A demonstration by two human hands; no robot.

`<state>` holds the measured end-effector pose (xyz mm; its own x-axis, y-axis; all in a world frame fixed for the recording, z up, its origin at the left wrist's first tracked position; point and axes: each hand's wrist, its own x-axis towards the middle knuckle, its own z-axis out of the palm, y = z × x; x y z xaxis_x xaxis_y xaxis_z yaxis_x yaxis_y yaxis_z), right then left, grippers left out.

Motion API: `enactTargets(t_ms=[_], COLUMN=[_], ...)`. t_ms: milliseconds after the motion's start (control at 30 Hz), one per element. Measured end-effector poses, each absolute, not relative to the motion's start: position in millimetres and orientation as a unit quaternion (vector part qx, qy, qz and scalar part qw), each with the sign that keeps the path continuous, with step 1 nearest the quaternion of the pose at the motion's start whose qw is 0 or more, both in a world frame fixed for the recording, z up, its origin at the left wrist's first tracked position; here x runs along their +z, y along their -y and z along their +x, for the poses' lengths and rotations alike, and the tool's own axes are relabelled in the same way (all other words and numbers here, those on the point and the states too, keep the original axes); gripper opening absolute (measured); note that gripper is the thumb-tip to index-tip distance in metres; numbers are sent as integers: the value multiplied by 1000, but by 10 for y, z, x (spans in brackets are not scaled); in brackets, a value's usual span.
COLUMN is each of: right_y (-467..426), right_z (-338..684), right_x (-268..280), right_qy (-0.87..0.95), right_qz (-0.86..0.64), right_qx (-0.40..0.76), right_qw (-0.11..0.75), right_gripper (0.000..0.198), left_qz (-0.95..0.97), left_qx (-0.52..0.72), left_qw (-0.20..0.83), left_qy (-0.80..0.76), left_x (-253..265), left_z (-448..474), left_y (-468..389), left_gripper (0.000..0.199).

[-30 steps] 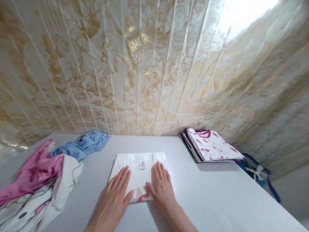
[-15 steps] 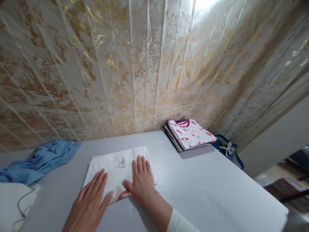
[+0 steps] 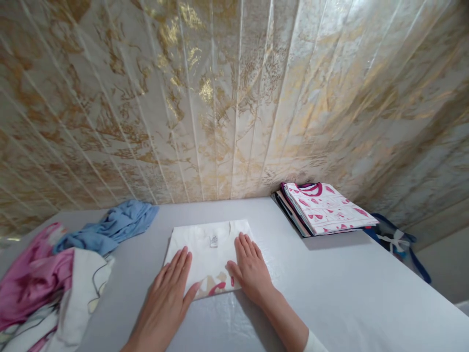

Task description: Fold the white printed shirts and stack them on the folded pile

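A white folded shirt lies flat on the table in front of me, with a small tag near its far middle and a beige and red print along its near edge. My left hand rests open over its left side, fingers stretched out and the thumb near the print. On the right side, my right hand lies flat and open, its thumb apart from the fingers. Neither hand grips the cloth. The palms hide parts of both side edges.
A stack of folded clothes with a pink-patterned top stands at the back right. At the left are a crumpled blue cloth, a pink garment and a white garment. A blue-edged bag sits beyond the table's right edge.
My view has turned left, so everything appears farther right and the pink garment now shows. Both hands stay flat on the shirt; the right hand sits slightly nearer its right edge, uncovering more print.
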<state>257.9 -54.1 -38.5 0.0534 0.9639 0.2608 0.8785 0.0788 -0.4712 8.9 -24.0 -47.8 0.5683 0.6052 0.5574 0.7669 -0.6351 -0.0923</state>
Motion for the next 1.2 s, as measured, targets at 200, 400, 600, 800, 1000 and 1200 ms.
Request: enactTargets(t_ms=[200, 400, 600, 800, 1000, 1200], right_y=[391, 242, 7, 48, 312, 333], right_z=[3193, 3317, 3254, 3299, 3262, 3180], right_x=[-200, -79, -58, 89, 214, 219], right_qy=[572, 550, 561, 562, 563, 597], right_qz=[-703, -699, -701, -717, -736, -721], right_qx=[134, 245, 244, 272, 284, 242], right_qw=[401, 386, 366, 308, 244, 256], right_gripper=[50, 32, 32, 26, 30, 34], left_qz=[-911, -967, -967, -965, -958, -949], left_qx=[-214, -123, -148, -157, -117, -114], left_qw=[106, 19, 15, 13, -57, -87], left_qy=[337, 224, 208, 209, 254, 282], left_x=[-377, -375, -564, -703, -382, -258], left_z=[312, 914, 1232, 1191, 1173, 1213], left_y=[520, 708, 664, 668, 502, 354], left_gripper=[68, 86, 104, 92, 91, 79])
